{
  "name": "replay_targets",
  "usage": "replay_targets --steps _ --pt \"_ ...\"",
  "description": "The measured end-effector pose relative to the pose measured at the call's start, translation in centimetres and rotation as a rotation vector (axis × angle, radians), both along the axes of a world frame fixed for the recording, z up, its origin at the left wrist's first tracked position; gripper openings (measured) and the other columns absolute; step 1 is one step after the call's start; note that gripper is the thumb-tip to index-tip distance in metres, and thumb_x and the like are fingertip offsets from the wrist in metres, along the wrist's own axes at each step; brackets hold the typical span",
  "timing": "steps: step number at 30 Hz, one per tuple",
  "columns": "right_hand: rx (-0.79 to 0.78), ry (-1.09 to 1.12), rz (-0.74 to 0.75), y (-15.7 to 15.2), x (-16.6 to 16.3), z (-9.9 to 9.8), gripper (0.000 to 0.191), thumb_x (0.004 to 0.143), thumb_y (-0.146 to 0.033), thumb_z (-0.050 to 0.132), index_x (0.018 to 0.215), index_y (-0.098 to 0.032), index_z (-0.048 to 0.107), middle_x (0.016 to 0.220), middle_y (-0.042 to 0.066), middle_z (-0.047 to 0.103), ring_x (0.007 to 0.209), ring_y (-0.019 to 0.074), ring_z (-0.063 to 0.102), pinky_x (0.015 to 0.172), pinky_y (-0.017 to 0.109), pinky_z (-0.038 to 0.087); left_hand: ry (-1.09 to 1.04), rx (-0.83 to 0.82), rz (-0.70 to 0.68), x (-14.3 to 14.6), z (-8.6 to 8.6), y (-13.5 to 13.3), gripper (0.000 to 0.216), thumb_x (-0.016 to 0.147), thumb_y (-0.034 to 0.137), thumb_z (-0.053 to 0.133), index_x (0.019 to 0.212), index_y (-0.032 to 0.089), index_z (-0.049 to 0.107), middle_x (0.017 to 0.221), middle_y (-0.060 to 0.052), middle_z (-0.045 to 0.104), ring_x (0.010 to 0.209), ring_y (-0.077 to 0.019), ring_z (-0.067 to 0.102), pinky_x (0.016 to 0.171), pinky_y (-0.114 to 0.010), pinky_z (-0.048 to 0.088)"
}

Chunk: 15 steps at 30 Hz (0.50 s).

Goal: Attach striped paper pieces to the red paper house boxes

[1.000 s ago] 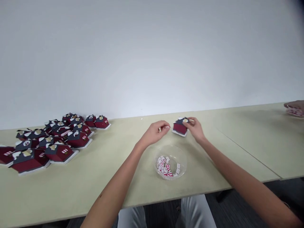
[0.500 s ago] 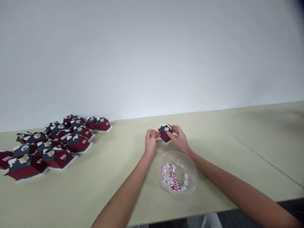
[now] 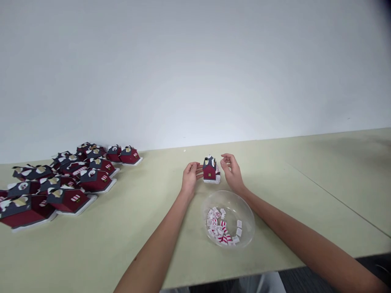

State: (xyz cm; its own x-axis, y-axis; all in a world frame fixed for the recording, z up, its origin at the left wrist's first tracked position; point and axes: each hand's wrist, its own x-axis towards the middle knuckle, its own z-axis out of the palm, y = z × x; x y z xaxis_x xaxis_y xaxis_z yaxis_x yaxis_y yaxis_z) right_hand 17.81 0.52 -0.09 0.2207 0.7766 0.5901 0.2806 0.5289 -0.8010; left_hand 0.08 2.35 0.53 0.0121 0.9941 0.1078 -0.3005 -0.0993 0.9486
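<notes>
Red paper house stands up between the left hand and right hand. Both hands are open, holding nothing, near a clear bowl.

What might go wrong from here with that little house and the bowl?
The small red house stands upright right beside the left hand, so a slight knock might tip it over. The clear bowl sits close under the right hand; a bump might slide it and scatter the striped white pieces.

Red paper houses heaped on pale tabletop
</notes>
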Motion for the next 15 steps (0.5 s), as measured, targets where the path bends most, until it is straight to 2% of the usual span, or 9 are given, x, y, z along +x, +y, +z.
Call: replay_targets --steps 3,5,7,10,13,15 --pt "-0.053 0.040 0.179 1.4 0.4 0.0 0.048 0.094 -0.056 0.049 0.133 -0.028 0.053 0.144 0.008 0.053 0.130 0.0271 0.052 0.104 0.045 0.047 0.074 0.067 0.044 0.2 -0.3 0.1 0.036 0.079 0.048 0.067 0.098 0.017 0.062 0.079 -0.002 0.062 0.070 -0.0133 0.062 0.058 -0.022 0.050" --pt "-0.105 0.021 0.348 1.9 0.3 -0.2 0.048 0.095 -0.058 0.048 0.132 -0.029 0.056 0.142 0.006 0.057 0.129 0.0261 0.054 0.105 0.044 0.048 0.096 0.101 0.065 0.4 -0.5 0.0 0.036 0.078 0.047 0.068 0.097 0.018 0.060 0.069 0.002 0.057 0.061 -0.0115 0.057 0.053 -0.021 0.046" --pt "-0.139 0.018 0.421 2.0 0.0 -0.6 0.047 0.094 -0.059 0.049 0.128 -0.028 0.059 0.130 0.006 0.065 0.120 0.0255 0.060 0.099 0.042 0.052 0.098 0.124 0.091 0.5 -0.6 -0.1 0.033 0.078 0.045 0.069 0.094 0.019 0.056 0.061 0.005 0.054 0.053 -0.0101 0.053 0.051 -0.020 0.045" --pt "-0.152 0.020 0.325 1.8 -0.5 -1.2 0.046 0.091 -0.060 0.052 0.121 -0.026 0.061 0.119 0.007 0.068 0.106 0.0249 0.065 0.086 0.040 0.056 0.076 0.134 0.155 0.5 -0.6 -0.5 0.030 0.078 0.043 0.068 0.091 0.019 0.055 0.061 0.004 0.055 0.053 -0.0104 0.054 0.053 -0.022 0.049" --pt "-0.085 -0.113 0.159 1.4 -0.6 -1.6 0.041 0.091 -0.058 0.053 0.111 -0.024 0.063 0.115 0.009 0.066 0.104 0.0252 0.063 0.089 0.042 0.053 0.019 0.068 0.218 0.4 -0.4 -0.9 0.031 0.079 0.043 0.067 0.095 0.019 0.056 0.072 0.001 0.062 0.059 -0.0118 0.060 0.059 -0.027 0.056" --pt "-0.015 -0.213 0.067 1.2 -0.4 -1.6 0.036 0.091 -0.056 0.055 0.105 -0.023 0.063 0.110 0.009 0.064 0.104 0.0256 0.061 0.093 0.043 0.051 0.002 0.019 0.213 0.4 -0.2 -1.1 0.032 0.079 0.043 0.066 0.097 0.019 0.056 0.079 -0.002 0.065 0.062 -0.0125 0.063 0.061 -0.029 0.058"
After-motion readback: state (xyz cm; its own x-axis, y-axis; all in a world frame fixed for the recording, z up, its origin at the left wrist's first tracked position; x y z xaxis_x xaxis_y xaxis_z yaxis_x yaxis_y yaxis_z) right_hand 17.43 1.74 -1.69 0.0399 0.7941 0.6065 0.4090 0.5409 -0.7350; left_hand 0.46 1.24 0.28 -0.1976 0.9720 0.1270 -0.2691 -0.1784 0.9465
